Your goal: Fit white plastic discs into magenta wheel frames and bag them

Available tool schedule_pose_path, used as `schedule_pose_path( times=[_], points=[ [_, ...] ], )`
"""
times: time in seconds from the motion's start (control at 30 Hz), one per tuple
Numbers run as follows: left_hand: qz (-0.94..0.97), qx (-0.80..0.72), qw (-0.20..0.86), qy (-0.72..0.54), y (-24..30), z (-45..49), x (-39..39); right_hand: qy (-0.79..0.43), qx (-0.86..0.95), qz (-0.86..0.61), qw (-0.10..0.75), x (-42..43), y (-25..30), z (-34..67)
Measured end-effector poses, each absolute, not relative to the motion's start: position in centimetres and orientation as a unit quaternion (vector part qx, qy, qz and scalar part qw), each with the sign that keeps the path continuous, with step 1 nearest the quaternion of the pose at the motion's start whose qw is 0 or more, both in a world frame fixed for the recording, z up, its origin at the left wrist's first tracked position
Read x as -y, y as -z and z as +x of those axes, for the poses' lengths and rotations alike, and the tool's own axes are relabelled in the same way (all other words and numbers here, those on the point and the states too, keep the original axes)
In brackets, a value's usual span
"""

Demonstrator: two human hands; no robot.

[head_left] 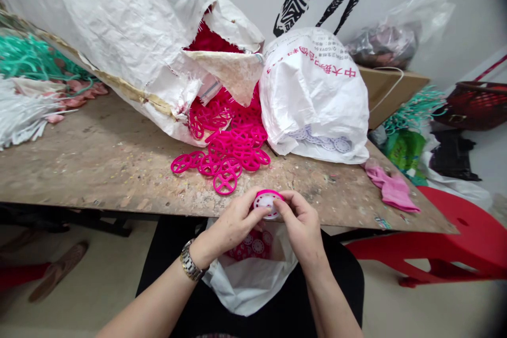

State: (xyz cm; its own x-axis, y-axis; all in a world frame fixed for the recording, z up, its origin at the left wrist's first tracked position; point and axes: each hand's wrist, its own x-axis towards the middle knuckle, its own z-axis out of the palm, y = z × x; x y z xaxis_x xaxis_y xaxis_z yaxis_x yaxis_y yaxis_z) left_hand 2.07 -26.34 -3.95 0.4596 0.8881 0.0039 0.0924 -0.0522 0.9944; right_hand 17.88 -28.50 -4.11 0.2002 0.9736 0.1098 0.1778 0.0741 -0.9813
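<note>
Nearest, an open lap bag (247, 285) is holding pink-and-white pieces (258, 245), presumably those done, though their number is staying hard to tell in the shade; above it, at the near edge of the desk (119, 169), the left hand (237, 219) and right hand (304, 224) are together pinching a pink-rimmed white disc (266, 200); beyond, pink wheels (225, 183) and bagged white discs (342, 144) are lying separate, suggesting much is remaining.

From held disc (266, 202): on table (99, 156), rings (240, 145) 11 o'clock, sack (130, 37) behind, second sack (312, 95) 1 o'clock. Stool (471, 235) 3, lap bag (245, 290) 6.
</note>
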Motion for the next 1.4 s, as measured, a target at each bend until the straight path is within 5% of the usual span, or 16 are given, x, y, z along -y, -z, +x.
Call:
schedule_pose_path(
  times=[0.27,0.47,0.87,1.4],
  points=[
    [0.584,-0.382,0.603,-0.385,3.7,2.0,26.5,-0.407,0.550,-0.519,0.512,28.6,4.1,18.1],
    [0.643,-0.381,0.527,-0.405,4.5,1.9,26.8,-0.392,0.510,-0.536,0.547,28.9,4.7,17.3],
    [0.676,-0.360,0.568,-0.300,4.1,1.5,26.5,-0.388,0.553,-0.551,0.491,28.8,4.5,17.9],
    [0.741,-0.338,0.504,-0.286,3.7,0.6,26.8,-0.417,0.522,-0.532,0.520,29.9,4.9,18.0]
  ],
)
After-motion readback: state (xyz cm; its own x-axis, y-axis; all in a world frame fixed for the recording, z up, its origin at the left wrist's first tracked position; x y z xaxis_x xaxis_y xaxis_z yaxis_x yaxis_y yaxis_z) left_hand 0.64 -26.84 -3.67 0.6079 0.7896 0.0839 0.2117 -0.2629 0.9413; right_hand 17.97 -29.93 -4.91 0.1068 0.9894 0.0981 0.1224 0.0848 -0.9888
